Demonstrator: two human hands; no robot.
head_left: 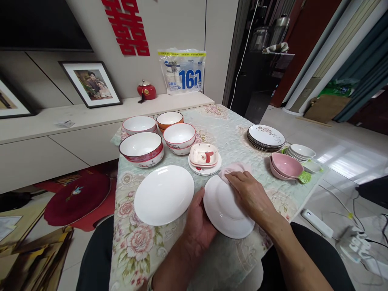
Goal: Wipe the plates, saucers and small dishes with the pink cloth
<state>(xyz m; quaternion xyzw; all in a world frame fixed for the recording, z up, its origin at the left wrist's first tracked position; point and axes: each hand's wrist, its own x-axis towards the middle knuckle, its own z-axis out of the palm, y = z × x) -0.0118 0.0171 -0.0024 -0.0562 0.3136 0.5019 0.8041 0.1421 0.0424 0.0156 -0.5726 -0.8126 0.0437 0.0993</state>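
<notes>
My left hand (199, 226) grips a white plate (226, 208) by its left edge, thumb on the rim and fingers underneath. A ring shows on the plate's upward face. Pressed to the far rim is a pale pink cloth (235, 169), bunched under the fingers of my right hand (249, 193). Left of the held plate, a larger white plate (163, 195) lies flat on the tablecloth. Just beyond my hands, a small square dish with a bear picture (204, 154) sits on a few small white plates (205, 171).
Stacked bowls (141, 146) stand at the table's far left. On the right are a stack of patterned plates (266, 135), pink bowls (286, 165) and small white bowls (300, 151). Behind, a cabinet top (127, 107) holds a red jar (146, 91) and a plastic bag (182, 72).
</notes>
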